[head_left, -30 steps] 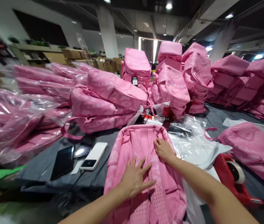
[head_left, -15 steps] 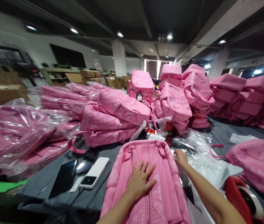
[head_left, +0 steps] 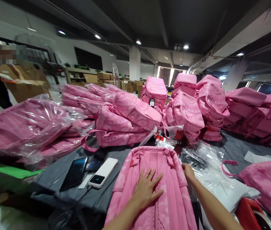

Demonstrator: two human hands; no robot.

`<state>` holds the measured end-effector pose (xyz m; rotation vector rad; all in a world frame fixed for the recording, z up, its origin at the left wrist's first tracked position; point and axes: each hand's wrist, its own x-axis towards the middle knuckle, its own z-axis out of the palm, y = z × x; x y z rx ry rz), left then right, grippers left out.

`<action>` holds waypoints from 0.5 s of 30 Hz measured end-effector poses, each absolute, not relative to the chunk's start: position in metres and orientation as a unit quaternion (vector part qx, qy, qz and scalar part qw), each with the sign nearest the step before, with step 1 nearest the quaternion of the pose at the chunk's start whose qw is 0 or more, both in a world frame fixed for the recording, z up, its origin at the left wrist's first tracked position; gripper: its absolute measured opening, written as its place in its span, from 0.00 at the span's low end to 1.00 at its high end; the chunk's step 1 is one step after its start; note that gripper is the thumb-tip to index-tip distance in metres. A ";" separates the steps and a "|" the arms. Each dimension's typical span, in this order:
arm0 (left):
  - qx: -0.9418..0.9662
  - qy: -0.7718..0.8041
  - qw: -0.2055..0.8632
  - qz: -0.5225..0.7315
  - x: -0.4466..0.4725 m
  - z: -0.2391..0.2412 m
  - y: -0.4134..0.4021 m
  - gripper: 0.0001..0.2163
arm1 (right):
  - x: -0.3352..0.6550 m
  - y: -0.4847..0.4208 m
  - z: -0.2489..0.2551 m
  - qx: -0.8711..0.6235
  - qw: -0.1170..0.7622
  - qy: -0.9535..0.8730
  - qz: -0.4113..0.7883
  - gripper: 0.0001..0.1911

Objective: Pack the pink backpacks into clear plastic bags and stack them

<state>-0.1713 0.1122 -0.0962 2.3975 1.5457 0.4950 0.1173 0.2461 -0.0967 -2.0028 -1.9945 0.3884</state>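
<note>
A pink patterned backpack (head_left: 171, 198) lies in front of me with its back panel and straps facing up. My left hand (head_left: 147, 189) rests flat on that panel, fingers spread. At the right edge of the same backpack is my right hand (head_left: 188, 172), its fingers curled in against the side. The bag's edge partly hides those fingertips, so what they pinch cannot be made out. Clear plastic wrapping (head_left: 205, 166) lies just beyond my right hand.
Stacked pink backpacks (head_left: 126, 137) stand ahead; plastic-wrapped ones (head_left: 25, 127) lie left. A white power bank (head_left: 104, 172) and a dark phone (head_left: 74, 174) rest left of my bag. A red tape dispenser (head_left: 248, 214) sits at right. Someone stands at far left.
My view has swung left, bringing a person into sight at the far left. My right hand has slid a little toward me along the bag's edge. My left hand stays flat.
</note>
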 end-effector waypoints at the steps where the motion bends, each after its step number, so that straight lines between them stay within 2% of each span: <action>1: 0.820 0.531 0.123 0.173 -0.172 -0.098 0.111 0.31 | 0.114 0.243 -0.103 -0.701 0.154 -0.683 0.132 0.14; 4: 0.815 0.539 0.125 0.172 -0.172 -0.097 0.109 0.31 | 0.127 0.251 -0.091 -0.723 0.209 -0.650 0.110 0.15; 8: 0.815 0.538 0.127 0.173 -0.172 -0.095 0.111 0.31 | 0.171 0.285 -0.021 -0.730 0.316 -0.603 0.058 0.19; 12: 0.820 0.525 0.136 0.184 -0.176 -0.100 0.114 0.32 | 0.182 0.289 0.049 -0.633 0.412 -0.655 0.034 0.25; 15: 0.801 0.515 0.182 0.245 -0.172 -0.094 0.118 0.32 | 0.168 0.260 0.074 -0.534 0.426 -0.728 0.047 0.31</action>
